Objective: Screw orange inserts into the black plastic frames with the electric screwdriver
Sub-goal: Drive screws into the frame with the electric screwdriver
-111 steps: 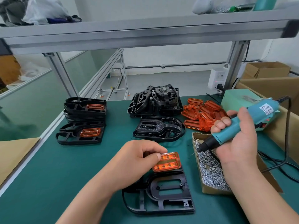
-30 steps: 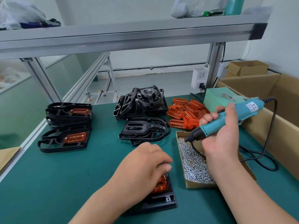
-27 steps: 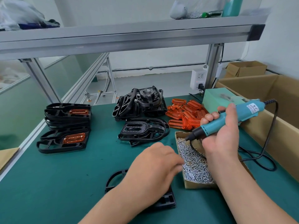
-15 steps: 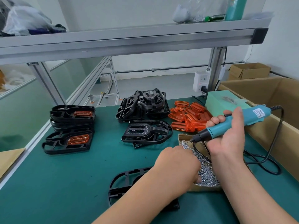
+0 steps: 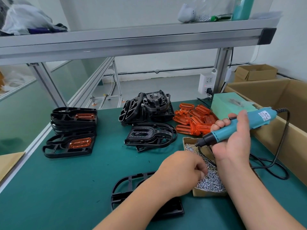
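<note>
A black plastic frame (image 5: 132, 185) lies at the front of the green mat, partly under my left forearm; any orange insert in it is hidden. My left hand (image 5: 181, 171) reaches into the cardboard box (image 5: 186, 140) of small silver screws (image 5: 211, 181), its curled fingertips pinching among them. My right hand (image 5: 232, 146) grips the teal electric screwdriver (image 5: 240, 123), held slanted with its bit just above the far end of the screw box. A pile of loose orange inserts (image 5: 194, 118) lies behind the box.
Frames fitted with orange inserts are stacked at the left (image 5: 73, 120). Bare black frames are heaped at the back centre (image 5: 146, 105), one lying in front (image 5: 149, 135). A green box (image 5: 230, 105), a large carton (image 5: 274, 97) and the screwdriver cable (image 5: 272, 163) fill the right.
My left hand pressed the orange insert into the front frame, then moved right into the screw box and curled its fingers there. My right hand has kept the screwdriver raised.
</note>
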Motion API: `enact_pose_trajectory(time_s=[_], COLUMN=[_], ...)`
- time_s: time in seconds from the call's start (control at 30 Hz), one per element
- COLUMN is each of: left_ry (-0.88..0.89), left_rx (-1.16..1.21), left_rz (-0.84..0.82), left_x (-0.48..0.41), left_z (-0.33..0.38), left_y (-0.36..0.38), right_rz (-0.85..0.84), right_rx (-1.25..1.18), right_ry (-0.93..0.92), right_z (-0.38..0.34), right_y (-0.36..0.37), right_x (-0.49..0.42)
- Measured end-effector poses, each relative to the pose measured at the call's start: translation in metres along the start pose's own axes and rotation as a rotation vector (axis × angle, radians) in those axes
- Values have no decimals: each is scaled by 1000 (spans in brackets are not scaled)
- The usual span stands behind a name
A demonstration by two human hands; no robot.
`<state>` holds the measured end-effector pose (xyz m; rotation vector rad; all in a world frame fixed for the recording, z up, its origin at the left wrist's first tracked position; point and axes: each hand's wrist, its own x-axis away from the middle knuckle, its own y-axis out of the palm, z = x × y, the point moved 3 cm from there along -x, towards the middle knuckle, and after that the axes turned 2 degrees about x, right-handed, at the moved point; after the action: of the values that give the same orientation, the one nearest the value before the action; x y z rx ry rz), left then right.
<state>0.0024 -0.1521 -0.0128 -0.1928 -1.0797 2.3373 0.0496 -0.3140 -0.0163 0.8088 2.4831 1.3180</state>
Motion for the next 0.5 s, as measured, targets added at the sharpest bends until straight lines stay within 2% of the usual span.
enact_pose_trajectory(time_s=[0.17,0.27,0.4,0.5], left_ry=[-58,-110,-187,-224], left_rx=[353,755,1397,1665], left_rz=[64,30,-108,-126], left_x=[0,3,11,24], left_z=[-11,-13,-14,-25], left_y=[-3,-10,-26,-40], right_rz=[-10,-17,-19,-31], right_rx=[-3,-5,-17,-8], right_ry=[-2,0,8,13], right_z=[0,0,0,0], right_y=[-1,-1,-1,0], right_x=[0,1,2,4])
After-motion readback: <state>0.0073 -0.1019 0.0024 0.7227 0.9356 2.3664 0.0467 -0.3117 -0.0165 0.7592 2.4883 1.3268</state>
